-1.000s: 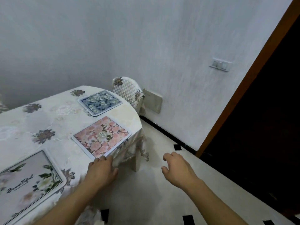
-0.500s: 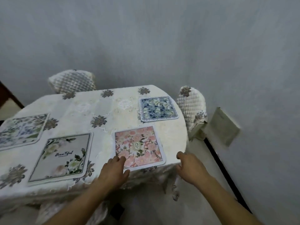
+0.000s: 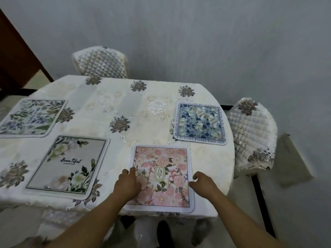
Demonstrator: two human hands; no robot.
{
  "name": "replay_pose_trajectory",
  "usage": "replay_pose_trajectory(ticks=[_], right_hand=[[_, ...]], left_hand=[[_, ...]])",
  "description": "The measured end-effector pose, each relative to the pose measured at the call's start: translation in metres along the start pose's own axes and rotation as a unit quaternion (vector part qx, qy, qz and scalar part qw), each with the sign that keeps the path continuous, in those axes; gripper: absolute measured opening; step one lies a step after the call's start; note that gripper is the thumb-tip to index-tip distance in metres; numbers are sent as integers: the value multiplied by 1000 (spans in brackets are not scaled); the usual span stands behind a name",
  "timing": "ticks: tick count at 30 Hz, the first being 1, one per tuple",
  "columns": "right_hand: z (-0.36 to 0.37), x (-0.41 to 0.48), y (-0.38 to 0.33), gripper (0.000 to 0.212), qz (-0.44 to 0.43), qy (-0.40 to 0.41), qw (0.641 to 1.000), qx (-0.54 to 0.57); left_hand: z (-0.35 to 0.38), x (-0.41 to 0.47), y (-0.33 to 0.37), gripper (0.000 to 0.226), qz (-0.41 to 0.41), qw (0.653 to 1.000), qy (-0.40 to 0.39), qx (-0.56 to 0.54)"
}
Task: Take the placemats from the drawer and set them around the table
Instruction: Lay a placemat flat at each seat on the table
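Observation:
Several floral placemats lie on the table (image 3: 111, 108), which has a cream flowered cloth. The pink placemat (image 3: 166, 169) is at the near edge in front of me. My left hand (image 3: 128, 183) rests flat on its left side, fingers spread. At the pink mat's right edge my right hand (image 3: 203, 183) touches down with curled fingers. A blue placemat (image 3: 199, 123) lies beyond it at the right. A grey placemat (image 3: 69, 165) with black lettering sits at the near left, and a pale green-blue placemat (image 3: 33, 116) at the far left.
A quilted chair (image 3: 103, 62) stands behind the table against the grey wall. Another quilted chair (image 3: 250, 135) stands at the table's right side. A brown wooden frame (image 3: 19, 56) is at the far left. A tan flat object (image 3: 293, 158) leans by the wall on the right.
My view has swung left and closer over the table. My left hand slid further onto the pink placemat. My right hand came from beside the table onto the mat's right edge.

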State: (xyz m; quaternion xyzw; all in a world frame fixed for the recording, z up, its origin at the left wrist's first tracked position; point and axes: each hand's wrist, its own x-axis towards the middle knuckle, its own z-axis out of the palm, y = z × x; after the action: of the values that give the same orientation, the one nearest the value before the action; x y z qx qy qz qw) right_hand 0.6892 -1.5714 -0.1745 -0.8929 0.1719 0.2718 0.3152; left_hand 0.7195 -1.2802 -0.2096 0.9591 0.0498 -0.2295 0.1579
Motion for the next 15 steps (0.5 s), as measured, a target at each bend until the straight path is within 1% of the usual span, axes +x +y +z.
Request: replay_pose_trajectory(ticks=[3,5,6,7,9,10,11,13,15], right_hand=[[-1,32,1,36,38,-23,999,16],[1,50,4,31,69,-32,996,38],[2,55,5,25,84,-28,995,55],[4,61,5,24,97,-22,992,82],[7,68,4,40,123,-11,982,140],[8,69,4,42,134,-16,978,158],[10,70,4,41,142,-22,975,170],[12,69,6,35,142,-30,968,206],[9,67,6,36,120,-14,968,221]], left_hand=[[15,23,-9,52,-72,995,9,-73],[21,36,-13,48,-126,985,44,-109],[22,40,-14,48,-146,979,59,-132],[21,43,-15,47,-158,974,63,-152],[17,47,-13,37,-164,966,53,-191],[16,49,-14,28,-164,965,42,-202],[14,49,-14,22,-161,964,37,-211],[11,49,-13,24,-151,963,50,-219],[3,44,-5,25,-142,958,67,-241]])
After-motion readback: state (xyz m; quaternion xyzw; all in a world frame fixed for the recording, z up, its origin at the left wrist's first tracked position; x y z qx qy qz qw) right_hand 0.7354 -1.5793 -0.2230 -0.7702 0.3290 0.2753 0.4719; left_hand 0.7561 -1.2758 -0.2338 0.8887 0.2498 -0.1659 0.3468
